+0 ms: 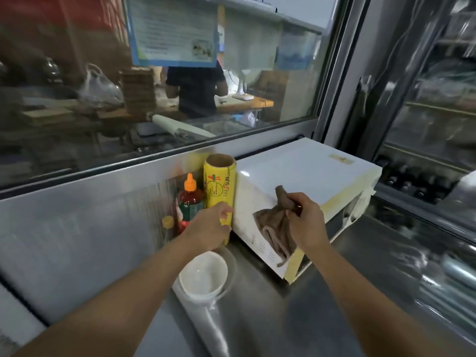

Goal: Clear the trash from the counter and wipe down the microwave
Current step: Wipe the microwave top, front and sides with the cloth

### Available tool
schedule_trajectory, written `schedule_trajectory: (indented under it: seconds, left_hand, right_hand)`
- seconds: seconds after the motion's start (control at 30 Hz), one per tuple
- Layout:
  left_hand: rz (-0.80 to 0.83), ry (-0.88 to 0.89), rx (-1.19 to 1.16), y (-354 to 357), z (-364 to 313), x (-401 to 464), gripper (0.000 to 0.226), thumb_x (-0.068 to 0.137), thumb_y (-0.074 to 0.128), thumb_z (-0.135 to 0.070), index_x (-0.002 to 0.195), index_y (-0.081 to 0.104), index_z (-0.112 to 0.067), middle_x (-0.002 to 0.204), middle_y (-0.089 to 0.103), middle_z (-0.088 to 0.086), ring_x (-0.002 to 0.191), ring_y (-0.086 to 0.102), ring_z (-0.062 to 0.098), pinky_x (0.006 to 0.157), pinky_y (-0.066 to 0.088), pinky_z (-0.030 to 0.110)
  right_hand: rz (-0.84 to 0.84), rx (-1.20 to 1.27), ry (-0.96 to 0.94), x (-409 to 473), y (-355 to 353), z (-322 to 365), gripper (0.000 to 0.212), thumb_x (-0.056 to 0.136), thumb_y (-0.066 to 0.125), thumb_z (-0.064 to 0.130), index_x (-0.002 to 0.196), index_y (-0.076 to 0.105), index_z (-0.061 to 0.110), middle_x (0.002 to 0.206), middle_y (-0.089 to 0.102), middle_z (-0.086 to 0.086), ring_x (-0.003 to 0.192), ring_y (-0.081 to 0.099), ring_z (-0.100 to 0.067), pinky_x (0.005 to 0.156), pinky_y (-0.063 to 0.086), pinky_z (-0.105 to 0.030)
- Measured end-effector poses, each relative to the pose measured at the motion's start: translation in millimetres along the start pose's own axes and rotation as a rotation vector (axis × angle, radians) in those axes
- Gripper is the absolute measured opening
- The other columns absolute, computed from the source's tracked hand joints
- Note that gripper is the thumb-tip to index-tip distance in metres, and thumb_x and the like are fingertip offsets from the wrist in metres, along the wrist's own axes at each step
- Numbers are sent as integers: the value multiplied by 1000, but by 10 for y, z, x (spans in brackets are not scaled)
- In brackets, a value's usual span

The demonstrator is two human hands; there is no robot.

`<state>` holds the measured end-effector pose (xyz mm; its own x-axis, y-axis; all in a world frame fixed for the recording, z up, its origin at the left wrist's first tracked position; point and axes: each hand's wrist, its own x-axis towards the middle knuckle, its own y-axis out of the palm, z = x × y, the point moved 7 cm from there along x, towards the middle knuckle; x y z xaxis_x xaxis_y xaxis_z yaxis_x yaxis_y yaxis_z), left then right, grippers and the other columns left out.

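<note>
While the right hand (306, 222) pinches a brown cloth (277, 226) by a bunched corner, the rest of the cloth hangs limp against the left side panel of a white microwave (306, 171). The microwave sits on a steel counter (347, 266), beside a glass window. The left hand (211, 225) curls around the lower part of a tall yellow roll of cling film (220, 186), which stands upright, touching or just beside the microwave's side. Behind the roll stands a red sauce bottle (190, 197) with an orange cap. Near the left wrist sits a white bowl (203, 275).

The cloth looks soft, light and floppy, so it probably wipes better gathered flat under the palm than held by a corner. The roll looks stiff and fairly light; gripping its middle should keep it from tipping.
</note>
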<state>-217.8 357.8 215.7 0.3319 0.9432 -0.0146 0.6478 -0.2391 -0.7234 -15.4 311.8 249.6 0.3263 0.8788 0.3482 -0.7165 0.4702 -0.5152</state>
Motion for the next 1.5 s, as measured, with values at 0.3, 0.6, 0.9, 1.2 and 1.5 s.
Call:
schedule_trajectory:
  seconds: [0.3, 0.6, 0.9, 1.2, 1.5]
  left_hand:
    - [5, 135, 105, -69, 12, 503, 40, 90, 56, -11, 129, 48, -21, 133, 54, -2, 121, 50, 18, 100, 45, 35]
    - [-39, 440, 257, -213, -39, 798, 42, 89, 53, -11, 128, 48, -25, 134, 49, -6, 124, 42, 14, 100, 41, 35]
    - [-140, 682, 318, -476, -220, 948, 41, 88, 56, -14, 128, 50, -25, 127, 52, -4, 124, 40, 14, 99, 33, 29]
    - [-233, 718, 358, -690, -278, 1254, 36, 91, 55, -22, 126, 51, -26, 126, 53, -8, 124, 38, 9, 105, 23, 25]
    - [-141, 676, 479, -507, -266, 1404, 42, 91, 53, -24, 132, 44, -26, 135, 48, -8, 129, 36, 11, 109, 21, 31]
  right_hand:
    - [-127, -184, -7, 420, 45, -234, 33, 89, 50, 2, 121, 56, 7, 131, 43, -17, 117, 44, -32, 85, 30, -16]
    - [-190, -633, -184, 246, 346, -107, 35, 86, 56, 7, 120, 53, 3, 126, 49, -14, 113, 50, -31, 91, 46, -38]
    - [-110, -1134, -192, 126, 424, -356, 65, 66, 81, 13, 123, 53, 4, 125, 54, -22, 117, 52, -41, 95, 46, -50]
    - [-61, -1102, -337, 661, 1179, -106, 68, 66, 77, 25, 128, 54, 9, 127, 53, -22, 119, 50, -43, 99, 43, -49]
    - [-81, -1232, -417, 397, 980, -340, 76, 68, 79, 17, 137, 47, 8, 139, 44, -25, 132, 38, -43, 105, 37, -55]
